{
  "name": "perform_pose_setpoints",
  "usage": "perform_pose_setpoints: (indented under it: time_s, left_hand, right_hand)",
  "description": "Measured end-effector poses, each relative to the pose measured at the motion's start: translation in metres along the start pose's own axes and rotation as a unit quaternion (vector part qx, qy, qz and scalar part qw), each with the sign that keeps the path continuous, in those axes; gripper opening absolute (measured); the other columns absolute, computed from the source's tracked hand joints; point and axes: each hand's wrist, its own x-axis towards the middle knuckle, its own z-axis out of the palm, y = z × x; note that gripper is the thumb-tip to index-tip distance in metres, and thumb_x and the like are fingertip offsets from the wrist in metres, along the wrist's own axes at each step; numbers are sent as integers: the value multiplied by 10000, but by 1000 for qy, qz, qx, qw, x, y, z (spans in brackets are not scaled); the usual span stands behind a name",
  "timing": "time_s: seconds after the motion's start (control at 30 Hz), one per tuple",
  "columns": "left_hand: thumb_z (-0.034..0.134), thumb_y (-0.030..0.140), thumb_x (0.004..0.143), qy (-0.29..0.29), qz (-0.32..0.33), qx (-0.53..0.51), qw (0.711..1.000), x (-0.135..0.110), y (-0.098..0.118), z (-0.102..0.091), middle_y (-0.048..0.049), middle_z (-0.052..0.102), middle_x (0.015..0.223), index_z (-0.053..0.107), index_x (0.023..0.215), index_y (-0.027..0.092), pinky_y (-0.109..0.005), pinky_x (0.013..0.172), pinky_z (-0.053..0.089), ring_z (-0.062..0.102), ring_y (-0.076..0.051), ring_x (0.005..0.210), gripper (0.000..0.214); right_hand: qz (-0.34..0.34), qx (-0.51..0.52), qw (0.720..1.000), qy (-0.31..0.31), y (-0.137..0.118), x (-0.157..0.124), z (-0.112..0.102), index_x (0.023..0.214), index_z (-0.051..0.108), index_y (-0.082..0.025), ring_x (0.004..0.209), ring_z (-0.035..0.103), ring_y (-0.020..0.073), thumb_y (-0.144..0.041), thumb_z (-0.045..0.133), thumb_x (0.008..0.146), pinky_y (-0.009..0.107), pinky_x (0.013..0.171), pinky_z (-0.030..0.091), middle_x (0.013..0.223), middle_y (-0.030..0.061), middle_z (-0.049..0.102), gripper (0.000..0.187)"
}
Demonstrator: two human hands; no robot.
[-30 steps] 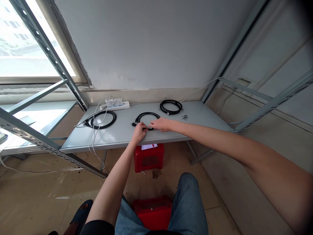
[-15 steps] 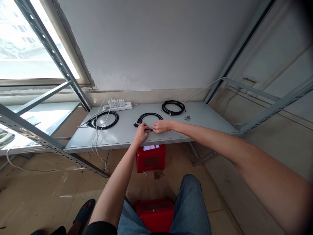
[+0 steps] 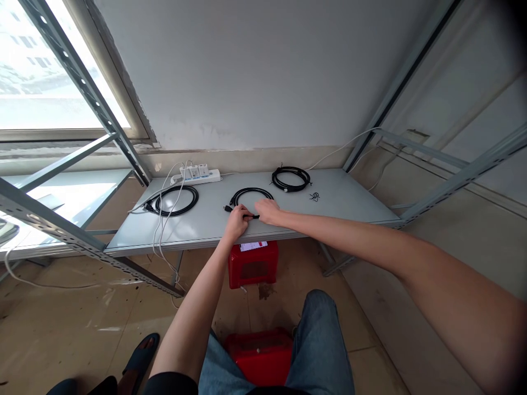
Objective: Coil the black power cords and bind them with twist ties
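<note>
A coiled black cable (image 3: 252, 190) lies near the front edge of the grey shelf, its plug end (image 3: 228, 208) sticking out to the left. My left hand (image 3: 237, 221) is closed on the near side of this coil, fingers pinched on the cable. Just to its right, my right hand (image 3: 267, 212) is closed too, curled over the same stretch of cable. A short dark length shows between the two hands. Whether a tie is in my fingers is hidden. Several loose black twist ties (image 3: 314, 197) lie to the right.
Another black cable coil (image 3: 291, 179) lies at the back right, and one (image 3: 191, 206) at the left under white cords. A white power strip (image 3: 206, 176) stands by the wall. Metal posts (image 3: 127, 148) frame the shelf (image 3: 349, 203). Below is a red stool (image 3: 253, 269); another person's sandalled foot (image 3: 142, 354) is at lower left.
My right hand has shifted slightly up and turned, its back now more over the cable. My left hand keeps its place on the coil. The view has moved a little.
</note>
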Motion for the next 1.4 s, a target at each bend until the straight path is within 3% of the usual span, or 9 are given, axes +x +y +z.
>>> perform_pose_setpoints:
  time_s: [0.1,0.27,0.53,0.63,0.77,0.9,1.07,1.23,1.4]
  left_hand:
    - [627,104,850,-3,2,0,1000,0,1,0,-82,657,1003,834,928,216,-411,975,534,623,-254,1015,248]
    - [618,83,847,-2,6,-5,1000,-1,3,-2,-83,654,989,835,931,213,-407,971,533,622,-256,1011,267]
    - [618,95,849,-6,8,-10,1000,-1,2,-2,-80,660,997,827,929,203,-396,969,536,626,-241,1005,249]
    - [607,92,852,-8,13,-16,1000,-2,4,-4,-80,661,1003,824,927,201,-391,961,535,629,-236,1000,254]
    - [618,95,844,-20,16,-20,999,-3,7,-8,-76,656,1003,819,937,204,-396,977,525,632,-232,990,247]
    - [641,127,842,-28,37,16,999,-7,12,-12,-81,645,1064,805,913,216,-433,1035,495,611,-259,1070,200]
    - [606,171,879,88,-8,67,994,-28,26,-17,-107,588,1198,731,1187,233,-461,1065,477,573,-295,1173,338]
    - [464,109,896,213,-115,14,970,-76,41,-21,-113,560,1168,670,1163,223,-425,1019,501,580,-277,1172,357]
    - [445,85,877,210,-122,10,970,-118,58,-19,-92,582,1105,649,999,249,-418,996,511,599,-266,1130,290]
  right_hand:
    - [123,123,984,-37,3,2,-7,999,737,-83,900,741,275,-149,729,800,283,715,564,944,182,754,209]
    - [270,319,900,-121,4,9,-10,888,729,-54,500,605,132,-42,684,805,217,529,499,567,37,647,95]
    - [167,304,928,-135,40,6,-13,1037,701,-62,598,663,167,-240,561,994,258,626,521,725,84,722,230]
    - [139,236,960,55,72,-9,1,1118,703,-139,833,686,184,-102,512,957,255,745,498,996,102,736,253]
    - [36,173,976,128,87,-32,42,1343,651,-214,1067,616,201,-11,493,927,275,862,477,1250,117,614,489]
    - [9,131,972,197,73,-47,73,1308,681,-204,1037,566,223,-159,494,1022,332,885,469,1178,124,564,344]
    - [-39,115,962,244,54,-52,77,1054,732,-172,993,533,224,-178,584,996,331,837,456,1056,94,547,159]
    - [-36,223,943,245,15,-46,78,1006,704,-172,1005,585,209,-215,659,973,301,814,470,1036,83,605,70]
    - [18,377,904,202,-35,-25,66,924,727,-166,884,662,194,-268,632,988,273,780,476,905,67,710,154]
